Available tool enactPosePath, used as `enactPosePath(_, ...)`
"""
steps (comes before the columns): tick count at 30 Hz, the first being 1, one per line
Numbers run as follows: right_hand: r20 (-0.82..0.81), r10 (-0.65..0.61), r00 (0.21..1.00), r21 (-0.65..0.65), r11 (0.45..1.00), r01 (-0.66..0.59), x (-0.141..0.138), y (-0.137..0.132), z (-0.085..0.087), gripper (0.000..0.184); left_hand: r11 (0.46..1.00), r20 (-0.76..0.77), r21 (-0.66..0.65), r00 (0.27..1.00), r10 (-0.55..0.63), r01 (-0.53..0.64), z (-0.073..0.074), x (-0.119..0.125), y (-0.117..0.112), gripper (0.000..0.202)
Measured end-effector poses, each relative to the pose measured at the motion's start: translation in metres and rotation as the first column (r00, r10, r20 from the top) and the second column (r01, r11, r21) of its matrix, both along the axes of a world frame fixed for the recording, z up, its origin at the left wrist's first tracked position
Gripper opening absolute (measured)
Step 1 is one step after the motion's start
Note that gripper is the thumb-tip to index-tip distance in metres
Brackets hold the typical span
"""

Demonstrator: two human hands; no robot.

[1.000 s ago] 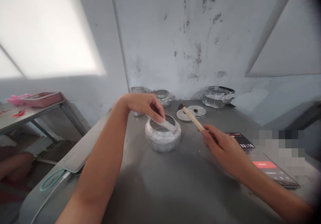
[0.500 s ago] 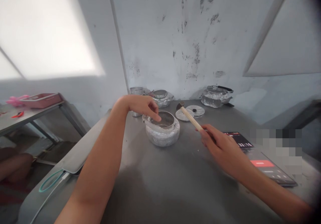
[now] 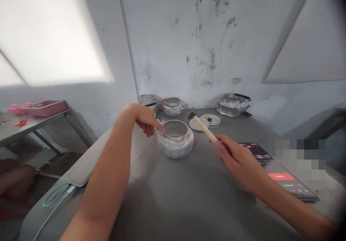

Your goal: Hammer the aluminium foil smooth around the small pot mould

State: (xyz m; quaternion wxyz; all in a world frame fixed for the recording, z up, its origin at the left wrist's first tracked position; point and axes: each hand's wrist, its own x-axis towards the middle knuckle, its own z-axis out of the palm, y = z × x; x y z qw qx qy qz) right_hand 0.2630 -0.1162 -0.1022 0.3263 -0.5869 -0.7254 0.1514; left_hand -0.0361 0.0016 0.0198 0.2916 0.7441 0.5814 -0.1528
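A round aluminium pot (image 3: 175,142), wrapped in clear film, stands in the middle of the grey metal table (image 3: 173,197). My left hand (image 3: 147,118) is at the pot's left rim, fingers curled, pinching a thin strip or handle at the rim. My right hand (image 3: 236,158) is closed on the wooden handle of a small hammer (image 3: 201,125), whose dark head hangs in the air just right of the pot.
Along the wall stand more wrapped aluminium pots (image 3: 173,106), a kettle-like one (image 3: 234,104) and two flat lids (image 3: 205,121). A phone (image 3: 281,174) with a running timer lies at the right. A second table with a pink tray (image 3: 44,107) is at far left.
My left hand slid from over the pot's opening to its left rim. The pot shifted slightly away. The hammer stayed raised, almost unmoved.
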Motion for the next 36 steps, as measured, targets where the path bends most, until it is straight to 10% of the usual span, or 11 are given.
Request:
enactPosePath(6, -0.014, 0.046, 0.999, 0.001, 0.999, -0.046, 0.000, 0.000, -0.001, 0.033, 0.997, 0.054, -0.060, 0.997, 0.055, -0.052, -0.008, -0.002, 0.009, 0.032)
enactPosePath(14, 0.000, 0.118, 0.993, 0.005, 0.993, -0.118, 0.000, -0.005, 0.002, 0.031, 0.933, 0.076, 0.342, 0.987, -0.142, 0.108, -0.013, 0.004, 0.022, 0.036)
enactPosePath(22, 0.014, 0.124, 0.992, 0.030, 0.992, -0.125, -0.001, -0.005, 0.003, 0.030, 0.998, 0.050, 0.063, 0.999, -0.001, -0.002, -0.005, -0.002, 0.008, 0.046)
enactPosePath(29, 0.013, 0.131, 0.991, 0.031, 0.991, -0.131, 0.000, -0.004, 0.001, 0.029, 0.949, 0.008, 0.305, 0.996, -0.086, 0.079, 0.000, -0.001, 0.007, 0.043)
enactPosePath(36, 0.041, 0.137, 0.990, 0.039, 0.990, -0.139, -0.001, -0.003, 0.000, 0.029, 0.964, 0.080, 0.252, 0.992, -0.101, 0.078, -0.007, -0.005, 0.018, 0.050)
